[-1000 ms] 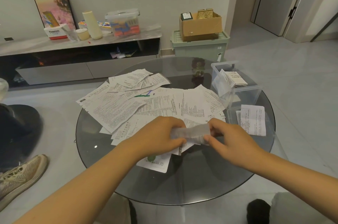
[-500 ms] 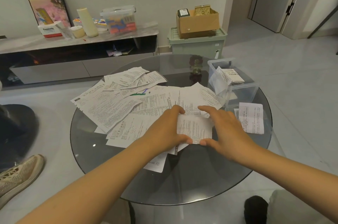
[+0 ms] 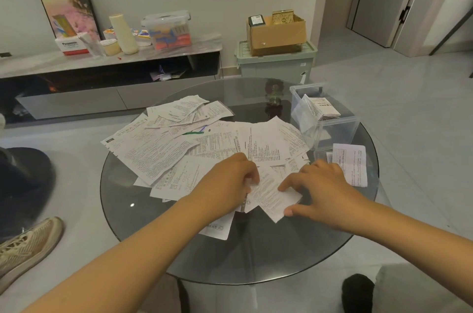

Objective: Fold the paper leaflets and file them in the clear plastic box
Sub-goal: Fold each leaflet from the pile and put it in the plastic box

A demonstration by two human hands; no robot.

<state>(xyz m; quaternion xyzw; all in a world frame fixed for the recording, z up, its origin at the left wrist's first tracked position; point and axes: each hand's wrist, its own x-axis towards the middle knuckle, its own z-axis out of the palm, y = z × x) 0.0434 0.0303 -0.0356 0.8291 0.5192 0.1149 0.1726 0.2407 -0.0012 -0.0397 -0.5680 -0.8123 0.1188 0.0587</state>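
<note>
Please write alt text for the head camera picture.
Two hands fold a leaflet on a round glass table: left hand grips it, right hand presses it. Loose leaflets lie behind; a clear box stands right.

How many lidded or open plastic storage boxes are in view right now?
3: the clear plastic box on the glass table's right side, a lidded clear bin on the low cabinet, and a green lidded bin under the cardboard box. Others may be hidden.

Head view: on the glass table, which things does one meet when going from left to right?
Spread pile of unfolded leaflets → left hand → leaflet under both hands → right hand → folded leaflet lying beside the box. The clear plastic box stands farther back, on the right side of the table.
</note>
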